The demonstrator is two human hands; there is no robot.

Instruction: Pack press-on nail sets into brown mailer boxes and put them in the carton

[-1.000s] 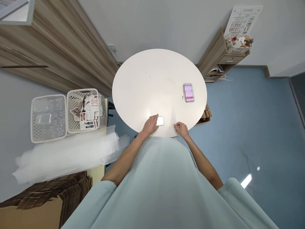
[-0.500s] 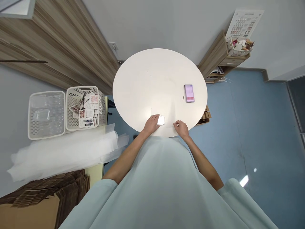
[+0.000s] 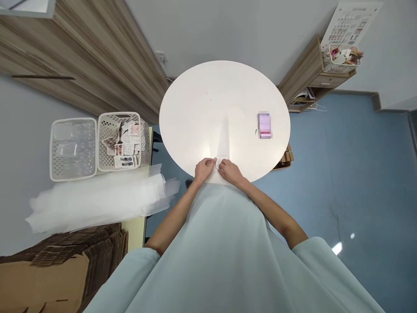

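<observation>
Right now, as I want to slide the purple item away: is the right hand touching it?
No: tabletop shows between the purple item and the right hand, which is at the small white item.

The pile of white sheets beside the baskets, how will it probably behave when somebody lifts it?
The white sheets are probably light and floppy: their ends look thin and translucent. They may slide apart, since their edges lie uneven.

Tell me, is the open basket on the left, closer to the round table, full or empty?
Partly full: printed cards are heaped inside the white basket, with its bare perforated sides showing around them.
</observation>
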